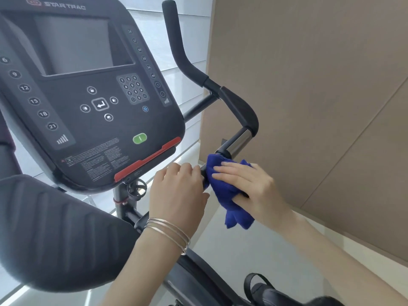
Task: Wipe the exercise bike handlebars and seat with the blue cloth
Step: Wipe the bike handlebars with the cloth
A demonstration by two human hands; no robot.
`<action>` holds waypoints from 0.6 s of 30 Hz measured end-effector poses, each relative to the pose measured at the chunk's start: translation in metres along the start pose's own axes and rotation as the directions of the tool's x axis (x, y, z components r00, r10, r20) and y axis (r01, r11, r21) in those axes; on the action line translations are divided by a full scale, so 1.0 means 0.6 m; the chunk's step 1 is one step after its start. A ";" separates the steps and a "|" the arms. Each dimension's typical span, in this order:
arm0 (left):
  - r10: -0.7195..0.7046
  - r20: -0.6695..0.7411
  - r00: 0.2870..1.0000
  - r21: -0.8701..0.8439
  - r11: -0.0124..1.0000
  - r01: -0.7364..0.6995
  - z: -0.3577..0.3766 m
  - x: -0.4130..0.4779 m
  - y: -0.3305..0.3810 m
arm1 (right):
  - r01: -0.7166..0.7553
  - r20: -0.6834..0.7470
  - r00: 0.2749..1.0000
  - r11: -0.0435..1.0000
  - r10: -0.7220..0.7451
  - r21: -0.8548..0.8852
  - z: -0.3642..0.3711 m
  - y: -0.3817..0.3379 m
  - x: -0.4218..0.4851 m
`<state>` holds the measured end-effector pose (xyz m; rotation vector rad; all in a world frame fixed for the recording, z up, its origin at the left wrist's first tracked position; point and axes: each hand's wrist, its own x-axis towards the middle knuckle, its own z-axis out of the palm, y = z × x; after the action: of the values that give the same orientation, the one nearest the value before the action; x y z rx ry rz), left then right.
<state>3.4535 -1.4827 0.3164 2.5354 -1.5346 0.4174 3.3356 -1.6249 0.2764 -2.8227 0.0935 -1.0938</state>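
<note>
The bike's right handlebar (239, 111) is black with a chrome section and bends down toward me at centre right. A blue cloth (223, 186) is wrapped around its lower end. My right hand (249, 184) presses the cloth onto the bar, fingers spread across it. My left hand (178, 191), with thin bangles on the wrist, grips the bar just left of the cloth. The upright end of the handlebar (174, 34) rises at top centre. A black ridged pad (55, 235) fills the lower left. The seat is not in view.
The console (88, 96) with its screen and keypad fills the left half, close to my left hand. A beige wall panel (320, 107) stands right behind the handlebar. A pedal with its strap (262, 288) shows at the bottom. Pale floor lies below.
</note>
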 end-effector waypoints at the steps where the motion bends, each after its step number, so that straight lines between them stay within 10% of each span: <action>1: -0.005 0.002 1.000 -0.004 1.000 0.005 0.000 0.000 0.001 | -0.154 -0.010 0.987 0.977 0.157 0.150 -0.005 -0.001 -0.010; 4: -0.013 -0.004 1.000 -0.019 1.000 0.013 0.000 -0.002 0.002 | -0.507 0.028 0.782 0.609 0.623 0.610 -0.010 0.010 -0.036; 7: 0.003 0.001 1.000 -0.015 1.000 -0.003 0.002 -0.005 0.002 | -0.565 0.077 0.646 0.408 0.759 0.717 -0.008 0.031 -0.051; 13: -0.002 -0.051 0.999 -0.009 1.000 0.002 -0.007 0.009 0.027 | -0.552 0.008 0.791 0.708 0.612 0.440 -0.028 0.066 -0.048; 18: 0.146 -0.137 0.980 -0.142 0.976 -0.165 0.019 0.020 0.085 | -0.202 -0.115 0.975 0.974 0.191 -0.099 -0.035 0.086 -0.030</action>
<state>3.4156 -1.5193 0.3081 2.2386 -1.6560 0.4515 3.3075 -1.6760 0.2735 -2.7729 0.4465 -1.2250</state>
